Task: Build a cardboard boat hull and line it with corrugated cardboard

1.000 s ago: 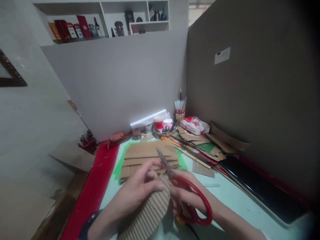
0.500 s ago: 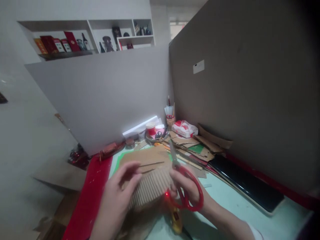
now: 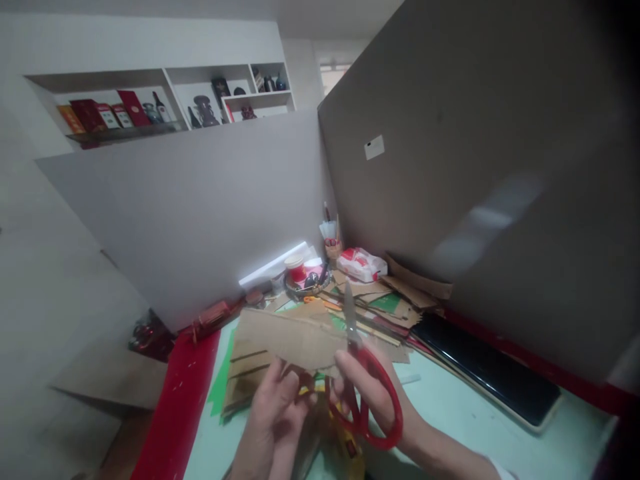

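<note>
My right hand (image 3: 370, 387) grips red-handled scissors (image 3: 367, 407), their blades pointing up and away. A piece of brown cardboard (image 3: 300, 337) is raised in front of both hands, its smooth face showing. My left hand (image 3: 280, 413) is closed, with curled fingers at the cardboard's lower edge; the exact grip is partly hidden. The right fingers also meet the cardboard's right end. Below the hands lies a yellow tool (image 3: 353, 453), mostly covered by them. More cardboard (image 3: 245, 363) with dark slits rests on a green sheet (image 3: 220, 383) behind the left hand.
A black flat device (image 3: 485, 370) lies at the right. Cardboard scraps (image 3: 405, 293), a white-and-red packet (image 3: 363, 265), a round tray with a red cup (image 3: 296, 268) and a pen holder (image 3: 333, 248) stand at the back. Grey partitions (image 3: 200, 220) enclose the table.
The cardboard piece has turned from its ribbed face to its smooth face and risen. My left hand has moved right and curled its fingers. My right hand keeps the scissors.
</note>
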Demonstrator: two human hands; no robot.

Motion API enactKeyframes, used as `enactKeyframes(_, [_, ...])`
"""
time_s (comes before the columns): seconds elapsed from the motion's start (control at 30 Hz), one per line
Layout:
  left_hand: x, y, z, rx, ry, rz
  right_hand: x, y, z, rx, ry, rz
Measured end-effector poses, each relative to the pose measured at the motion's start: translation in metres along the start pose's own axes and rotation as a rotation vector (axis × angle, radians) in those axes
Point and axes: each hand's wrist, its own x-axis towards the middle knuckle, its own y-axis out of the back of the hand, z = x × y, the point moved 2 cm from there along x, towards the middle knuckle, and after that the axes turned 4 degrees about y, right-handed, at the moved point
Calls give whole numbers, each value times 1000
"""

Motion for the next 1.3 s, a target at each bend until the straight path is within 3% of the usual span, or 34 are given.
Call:
enactKeyframes(0.17, [-14,-8,-1,-55,5,125,-8,-7,8,-71,-104,-212])
enactKeyframes(0.27, [-16,-8,4,-61,-23,209,-7,-6,7,-134,-103,-271])
enactKeyframes(0.47, [-13,-4,25,-69,-172,325,7,5,-4,-352,23,-187])
enactKeyframes(0.67, [-9,9,43,-72,-361,447,6,16,7,-617,145,-183])
enactKeyframes(0.77, [-8,13,46,-86,-397,459,3,13,13,-691,213,-300])
enactKeyframes(0.87, [-8,14,45,-88,-421,449,0,5,10,-743,169,-379])
enactKeyframes(1.07, [-10,12,41,-71,-426,434,-3,-5,0,-792,22,-431])
enactKeyframes(1.3, [-10,7,37,-60,-399,412,-1,-4,-1,-700,-21,-436])
